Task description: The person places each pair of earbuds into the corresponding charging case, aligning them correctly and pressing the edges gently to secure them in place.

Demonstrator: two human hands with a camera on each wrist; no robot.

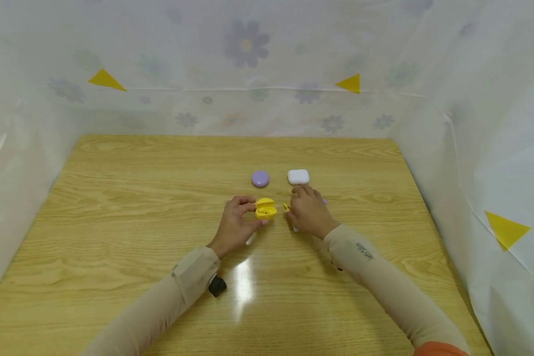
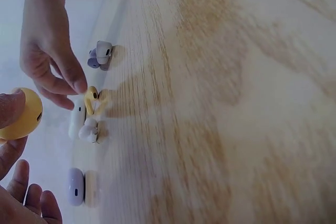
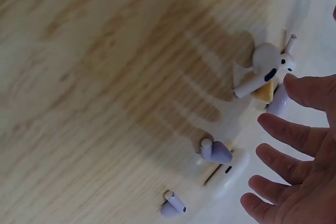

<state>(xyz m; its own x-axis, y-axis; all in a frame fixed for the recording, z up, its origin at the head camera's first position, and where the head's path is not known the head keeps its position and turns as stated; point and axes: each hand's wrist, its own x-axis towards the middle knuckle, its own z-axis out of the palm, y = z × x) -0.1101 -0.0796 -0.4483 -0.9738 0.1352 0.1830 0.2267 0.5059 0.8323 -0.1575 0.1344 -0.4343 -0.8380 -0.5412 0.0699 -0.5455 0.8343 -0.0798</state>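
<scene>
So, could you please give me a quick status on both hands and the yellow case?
Left hand holds yellow case, lid up. Right hand close to yellow earbud, not gripping it. White earbuds close by, possibly in the way.

Wood-grain table [image 1: 115, 212], bright glare [image 1: 244, 284] on its surface, flower-patterned whitish sheeting [image 1: 160, 44] behind, yellow triangles [image 1: 350, 84]

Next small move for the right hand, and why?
I'd probably have the right hand pinch the yellow earbud next: its fingers are parted close to it, and the left hand holds the yellow case alongside, lid up.
</scene>
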